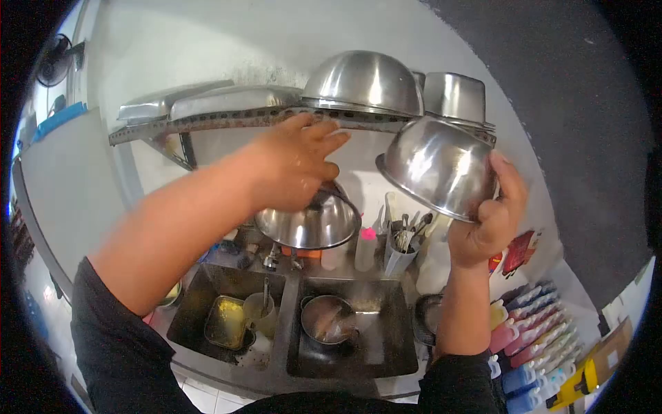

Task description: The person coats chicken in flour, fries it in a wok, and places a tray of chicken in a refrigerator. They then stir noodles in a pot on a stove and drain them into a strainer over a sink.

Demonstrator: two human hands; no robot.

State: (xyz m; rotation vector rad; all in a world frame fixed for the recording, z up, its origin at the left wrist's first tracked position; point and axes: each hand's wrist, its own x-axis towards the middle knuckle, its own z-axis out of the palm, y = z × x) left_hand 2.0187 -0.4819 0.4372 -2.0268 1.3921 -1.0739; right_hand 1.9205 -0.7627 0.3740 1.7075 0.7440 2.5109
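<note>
My right hand [493,214] grips a shiny steel mixing bowl [441,165], tilted with its rim facing down and left, just under the right part of the wall shelf. My left hand [303,162] is raised in front of the shelf's edge, its fingers spread and stretched to the right. Directly beneath it is a second shiny, domed steel bowl [303,228], rim down, partly covered by the hand. What holds that one up is hidden. Above, a large steel bowl [362,83] lies upside down on the shelf.
The perforated metal shelf [221,121] also bears steel trays [234,100] and a steel pot [455,96]. Below are a left sink [183,324] with a tub and jug, and a right sink [396,345] with a pan [327,319]. A utensil holder [398,259] and colourful bottles [531,345] stand rightward.
</note>
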